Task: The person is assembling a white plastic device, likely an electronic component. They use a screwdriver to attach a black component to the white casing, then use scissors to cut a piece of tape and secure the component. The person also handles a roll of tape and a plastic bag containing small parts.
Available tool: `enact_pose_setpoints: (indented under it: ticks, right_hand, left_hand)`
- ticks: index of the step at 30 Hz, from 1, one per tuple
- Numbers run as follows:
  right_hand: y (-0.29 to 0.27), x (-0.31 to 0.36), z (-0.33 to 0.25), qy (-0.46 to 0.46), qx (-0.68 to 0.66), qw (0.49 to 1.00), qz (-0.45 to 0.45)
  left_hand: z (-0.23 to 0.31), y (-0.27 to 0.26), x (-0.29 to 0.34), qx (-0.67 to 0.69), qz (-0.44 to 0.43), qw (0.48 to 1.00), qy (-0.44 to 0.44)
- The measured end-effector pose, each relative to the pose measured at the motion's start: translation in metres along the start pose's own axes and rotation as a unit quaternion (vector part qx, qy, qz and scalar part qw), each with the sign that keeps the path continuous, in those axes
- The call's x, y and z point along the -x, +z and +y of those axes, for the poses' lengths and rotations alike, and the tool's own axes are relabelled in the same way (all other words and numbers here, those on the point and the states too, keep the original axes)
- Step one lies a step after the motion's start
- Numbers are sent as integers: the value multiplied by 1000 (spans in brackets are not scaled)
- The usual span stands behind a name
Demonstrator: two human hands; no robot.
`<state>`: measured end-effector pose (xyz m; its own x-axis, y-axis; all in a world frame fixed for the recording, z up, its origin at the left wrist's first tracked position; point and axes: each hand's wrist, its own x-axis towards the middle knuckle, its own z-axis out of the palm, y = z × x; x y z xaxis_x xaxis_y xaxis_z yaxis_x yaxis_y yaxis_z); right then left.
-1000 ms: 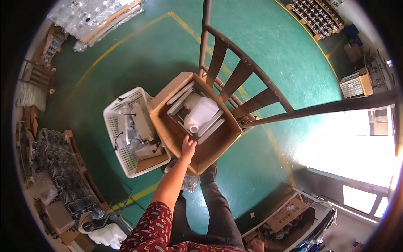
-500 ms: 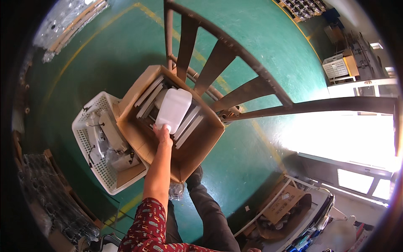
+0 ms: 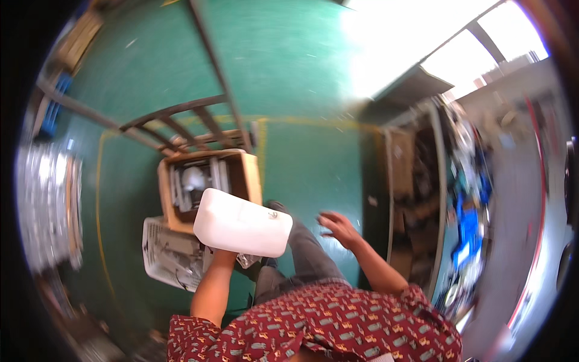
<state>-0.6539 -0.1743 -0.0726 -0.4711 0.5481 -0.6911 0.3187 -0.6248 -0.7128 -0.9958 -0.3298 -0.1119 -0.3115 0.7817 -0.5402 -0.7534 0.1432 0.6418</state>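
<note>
A white rounded plastic casing [image 3: 243, 223] with a small metal fitting near one corner lies across my left hand [image 3: 224, 256], in front of my body. The casing hides most of that hand's fingers, which hold it from below and its near side. My right hand [image 3: 339, 229] hangs free to the right of the casing, fingers apart and nothing in them, slightly blurred. Beyond the casing stands an open cardboard box [image 3: 252, 178] with pale flat strips [image 3: 221, 175] along its sides and a white rounded piece [image 3: 194, 179] between them.
A white plastic basket [image 3: 146, 256] with assorted parts stands left of the box. Behind the box rises a brown metal frame [image 3: 211, 123]. On the right are a shelf [image 3: 443, 181] with cardboard and a cluttered worktop [image 3: 467, 223]. Plastic-wrapped stacks [image 3: 48, 205] line the left.
My left hand has lifted the white casing out of the box and brought it nearer my body. The view has swung right, and my right hand now shows fully.
</note>
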Motion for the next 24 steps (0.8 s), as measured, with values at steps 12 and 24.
enact_pose_setpoints:
  ticks: [12,24]
  right_hand:
    - [-29,314,137,-200,-355,913,20]
    - [-217,421,252,-162,-210,832,487]
  left_hand:
    - [-164,257,144,-136,-445,852,-242]
    - [-356,428,213,-165,-336,866,-332]
